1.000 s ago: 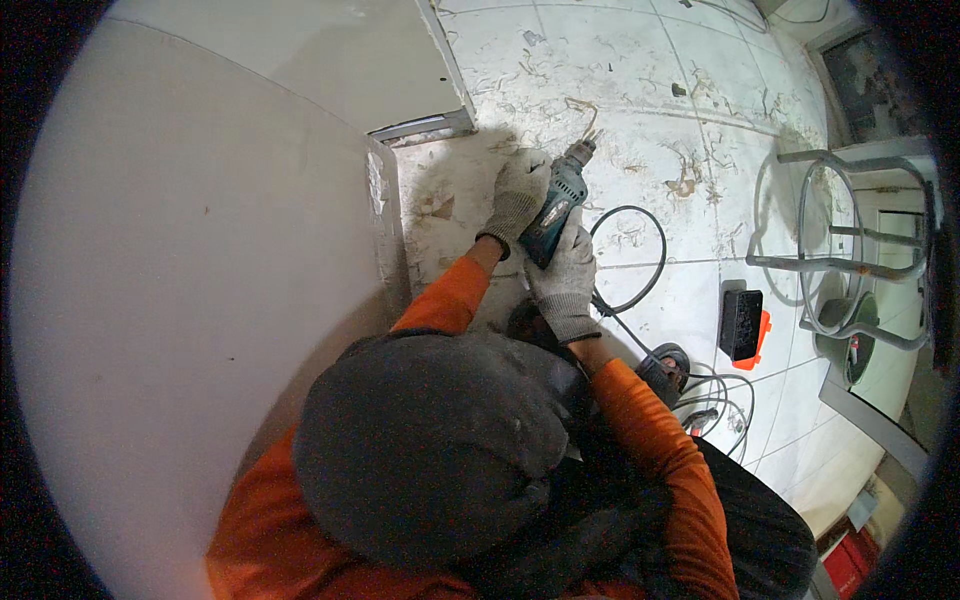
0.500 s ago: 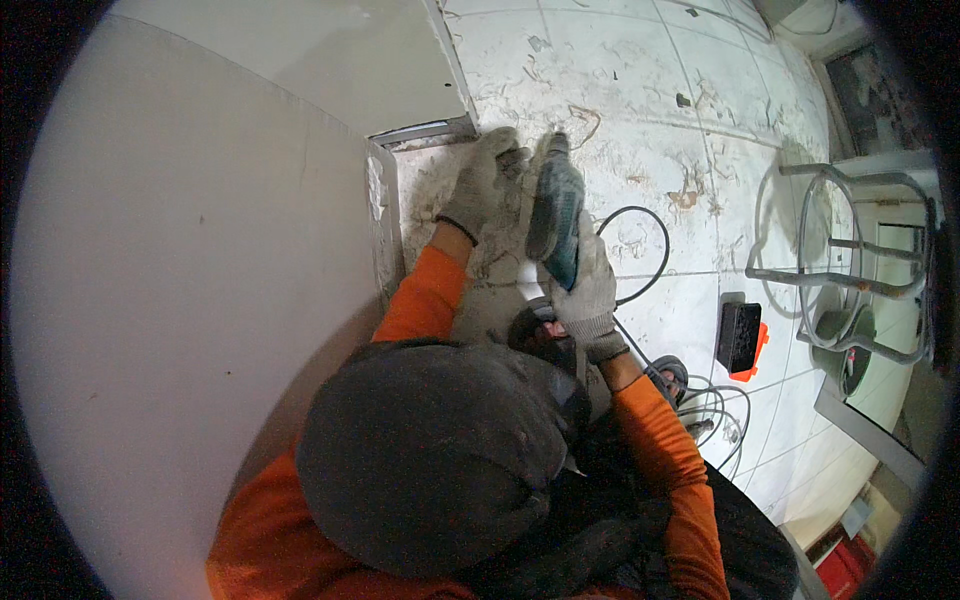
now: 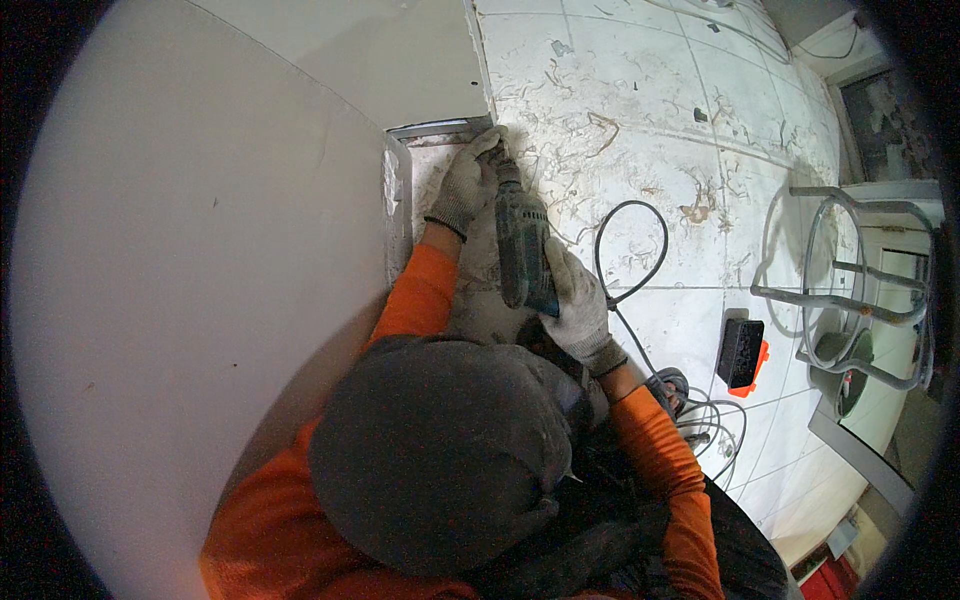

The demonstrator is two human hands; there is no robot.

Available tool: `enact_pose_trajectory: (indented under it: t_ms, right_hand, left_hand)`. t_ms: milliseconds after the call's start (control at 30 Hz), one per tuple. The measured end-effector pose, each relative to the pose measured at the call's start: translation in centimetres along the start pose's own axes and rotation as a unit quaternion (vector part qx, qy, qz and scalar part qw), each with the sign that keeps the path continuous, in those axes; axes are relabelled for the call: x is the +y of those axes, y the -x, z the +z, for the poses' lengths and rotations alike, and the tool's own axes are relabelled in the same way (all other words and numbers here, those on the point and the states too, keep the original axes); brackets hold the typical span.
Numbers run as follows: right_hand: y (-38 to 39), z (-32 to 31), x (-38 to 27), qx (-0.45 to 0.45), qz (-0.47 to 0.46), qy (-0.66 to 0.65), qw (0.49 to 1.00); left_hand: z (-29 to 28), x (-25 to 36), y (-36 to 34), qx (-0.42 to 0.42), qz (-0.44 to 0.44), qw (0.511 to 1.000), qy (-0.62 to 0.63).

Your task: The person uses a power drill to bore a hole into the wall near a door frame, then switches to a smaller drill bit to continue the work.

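Since the earlier frame the drill (image 3: 522, 240) has swung left, its chuck (image 3: 508, 173) now right beside the fingers of the left hand (image 3: 465, 185); the right hand (image 3: 578, 305) grasps the tool's rear end, but whether the left pinches anything I cannot tell. A spinning chuck could snag that knitted glove (image 3: 455, 203), and the looped cord (image 3: 667, 240) could catch, tugging the drill askew
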State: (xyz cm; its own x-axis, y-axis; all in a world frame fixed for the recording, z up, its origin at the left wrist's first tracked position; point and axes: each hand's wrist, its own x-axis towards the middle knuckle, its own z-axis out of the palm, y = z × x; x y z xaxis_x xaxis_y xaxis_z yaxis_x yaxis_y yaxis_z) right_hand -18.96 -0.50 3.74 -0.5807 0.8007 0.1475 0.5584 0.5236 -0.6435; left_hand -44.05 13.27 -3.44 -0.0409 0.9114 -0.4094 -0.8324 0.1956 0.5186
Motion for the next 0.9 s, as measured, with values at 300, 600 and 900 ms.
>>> enact_pose_trajectory:
  t_ms: [300, 600, 900]
  right_hand:
    - [-0.3, -0.6, -0.2, -0.038, 0.018, 0.002, 0.999]
    - [-0.4, -0.2, 0.1, -0.019, -0.020, -0.002, 1.000]
    - [-0.4, -0.4, 0.4, -0.018, -0.010, -0.003, 1.000]
  left_hand:
    - [-0.3, 0.1, 0.5, -0.021, -0.022, 0.999, -0.036]
    - [-1.4, 0.3, -0.2, 0.018, -0.006, 0.998, -0.059]
    - [-1.9, -0.3, -0.3, 0.001, -0.026, 0.999, -0.033]
